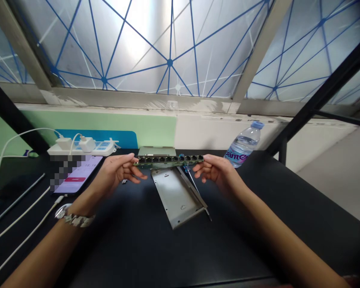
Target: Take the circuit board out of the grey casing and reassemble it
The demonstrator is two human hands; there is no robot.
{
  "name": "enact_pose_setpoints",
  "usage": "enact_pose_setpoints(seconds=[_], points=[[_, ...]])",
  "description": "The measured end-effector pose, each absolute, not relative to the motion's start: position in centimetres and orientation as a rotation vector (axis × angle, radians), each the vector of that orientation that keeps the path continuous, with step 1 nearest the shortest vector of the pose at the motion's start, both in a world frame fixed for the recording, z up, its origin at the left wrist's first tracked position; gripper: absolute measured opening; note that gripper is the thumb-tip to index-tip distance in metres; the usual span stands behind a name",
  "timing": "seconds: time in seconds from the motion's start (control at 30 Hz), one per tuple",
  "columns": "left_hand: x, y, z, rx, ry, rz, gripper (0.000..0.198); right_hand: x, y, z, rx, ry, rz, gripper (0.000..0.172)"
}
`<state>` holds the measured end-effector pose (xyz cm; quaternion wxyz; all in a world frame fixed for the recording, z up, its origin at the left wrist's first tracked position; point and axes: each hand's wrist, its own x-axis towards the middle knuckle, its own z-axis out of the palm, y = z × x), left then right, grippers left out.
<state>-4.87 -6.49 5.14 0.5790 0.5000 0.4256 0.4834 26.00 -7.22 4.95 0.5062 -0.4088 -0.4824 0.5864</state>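
Between my two hands a circuit board (170, 159) with a row of several black network ports is held up level, ports toward me. My left hand (121, 169) pinches its left end, and my right hand (216, 170) grips the right end; the lower fingers of both are loosely curled. Beneath and behind the board, a grey metal casing (177, 200) lies on the black table. A screwdriver (195, 184) rests across the casing's right side, its handle partly hidden by the board. Small screws (125, 181) sit beside my left hand.
At the left lie a phone (78, 176) with a lit screen and white cables (24, 224). Behind it is a power strip (81, 148) with plugs. A water bottle (244, 144) stands at the back right. Black frame bars (321, 96) rise at both sides before the window.
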Motion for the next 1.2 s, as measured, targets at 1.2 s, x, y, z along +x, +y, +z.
enact_pose_setpoints(seconds=[1.2], points=[[-3.7, -7.3, 3.6, 1.439, 0.813, 0.387, 0.031, 24.9, -8.7, 4.4, -0.715, -1.383, 1.316, 0.053]])
